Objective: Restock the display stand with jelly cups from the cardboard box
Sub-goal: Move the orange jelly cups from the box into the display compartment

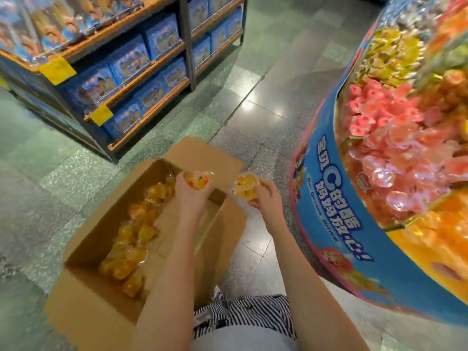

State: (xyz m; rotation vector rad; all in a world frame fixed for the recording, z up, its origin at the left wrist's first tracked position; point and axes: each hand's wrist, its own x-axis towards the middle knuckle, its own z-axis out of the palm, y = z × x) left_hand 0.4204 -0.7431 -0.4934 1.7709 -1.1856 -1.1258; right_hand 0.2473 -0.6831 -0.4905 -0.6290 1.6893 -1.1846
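An open cardboard box stands on the floor in front of me, with several orange jelly cups lying along its left inner side. My left hand is raised over the box's far end and grips an orange jelly cup. My right hand is just past the box's right edge and grips another orange jelly cup. The round blue display stand rises at the right, its compartments heaped with pink, orange and yellow jelly cups.
A dark shelving unit with orange edges and blue boxed goods stands at the upper left, with yellow tags on it. Grey tiled floor lies between the shelves and the stand. My striped clothing shows at the bottom.
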